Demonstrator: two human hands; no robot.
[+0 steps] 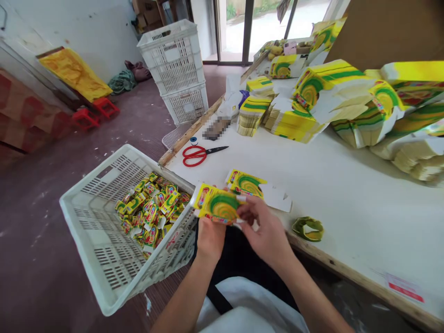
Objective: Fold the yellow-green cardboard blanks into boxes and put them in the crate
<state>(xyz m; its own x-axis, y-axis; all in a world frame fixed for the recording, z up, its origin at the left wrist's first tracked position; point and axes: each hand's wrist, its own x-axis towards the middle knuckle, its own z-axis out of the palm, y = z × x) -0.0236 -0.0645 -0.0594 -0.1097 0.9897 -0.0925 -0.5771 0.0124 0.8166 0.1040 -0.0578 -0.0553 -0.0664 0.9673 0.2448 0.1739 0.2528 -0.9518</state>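
A small yellow and green printed carton (218,203) is held between my two hands, over the table's near edge. My left hand (212,236) grips it from below, with most of its fingers hidden behind the carton. At the carton's right end, the bent fingers of my right hand (262,226) pinch its edge by a white flap. Just beyond lies another carton (246,182), flat on the white table (347,203), its white part pointing right. A ring of yellow-green printed card (308,229) rests to the right of my right hand.
Left of the table stands a white plastic crate (83,231) with many small cartons inside. Red-handled scissors (201,155) lie near the table's left edge. Stacks of flat cartons (294,122) fill the table's back. Stacked white crates (176,69) stand beyond on the floor.
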